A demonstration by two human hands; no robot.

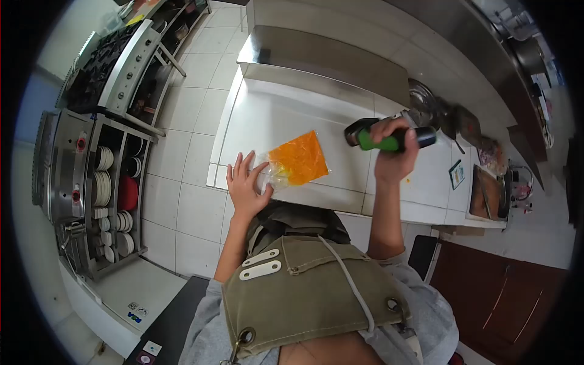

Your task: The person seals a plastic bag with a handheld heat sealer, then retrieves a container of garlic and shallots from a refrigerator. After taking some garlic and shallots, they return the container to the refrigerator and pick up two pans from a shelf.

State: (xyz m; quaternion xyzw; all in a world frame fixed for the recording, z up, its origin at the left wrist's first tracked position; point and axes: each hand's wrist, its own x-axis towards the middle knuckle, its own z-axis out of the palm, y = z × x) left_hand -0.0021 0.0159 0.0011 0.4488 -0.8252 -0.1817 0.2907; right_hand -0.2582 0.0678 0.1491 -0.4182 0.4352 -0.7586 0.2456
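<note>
A clear plastic bag (302, 159) with flat orange contents lies on the white tiled counter (344, 198). My left hand (246, 185) rests at the bag's left end, fingers spread over its loose clear plastic. To the right, my right hand (398, 143) is wrapped around a long green-and-black object (378, 140), held roughly level over the counter. Its exact kind is hard to make out, since my fingers cover part of it. The bag and this object are apart.
A steel ledge (322, 64) runs along the counter's back. Metal lids (421, 97) stand at the right, near a small card-like packet (456, 174) and a brown board (488, 193). Across the floor are a gas stove (125, 76) and a rack of plates (103, 188).
</note>
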